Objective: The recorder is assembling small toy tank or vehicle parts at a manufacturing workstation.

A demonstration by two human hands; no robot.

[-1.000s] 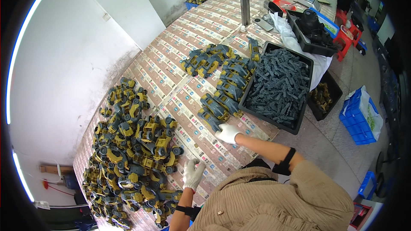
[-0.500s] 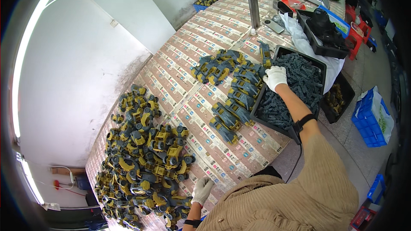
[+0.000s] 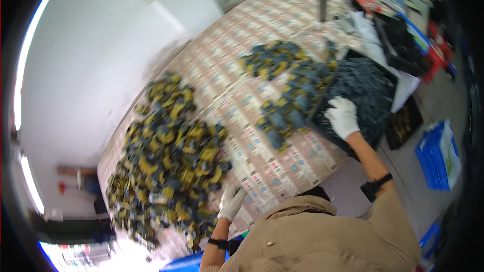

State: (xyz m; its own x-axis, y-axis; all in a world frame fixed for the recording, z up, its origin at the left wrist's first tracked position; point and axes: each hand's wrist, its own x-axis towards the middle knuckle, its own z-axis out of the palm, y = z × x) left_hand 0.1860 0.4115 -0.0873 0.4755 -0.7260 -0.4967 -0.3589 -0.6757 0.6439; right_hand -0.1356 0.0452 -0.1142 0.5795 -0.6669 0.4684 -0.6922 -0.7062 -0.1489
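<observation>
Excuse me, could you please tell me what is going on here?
A person in white gloves is at a table with toy vehicles. The right hand is over the near part of a black tray of dark grey pieces; blur hides whether it grips one. The left hand is beside a large heap of yellow-and-grey vehicles. A smaller group of vehicles sits left of the tray.

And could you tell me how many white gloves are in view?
2: one on the left hand, beside the large pile of toy vehicles; one on the right hand, over the black tray of grey parts. Others may be hidden.
</observation>
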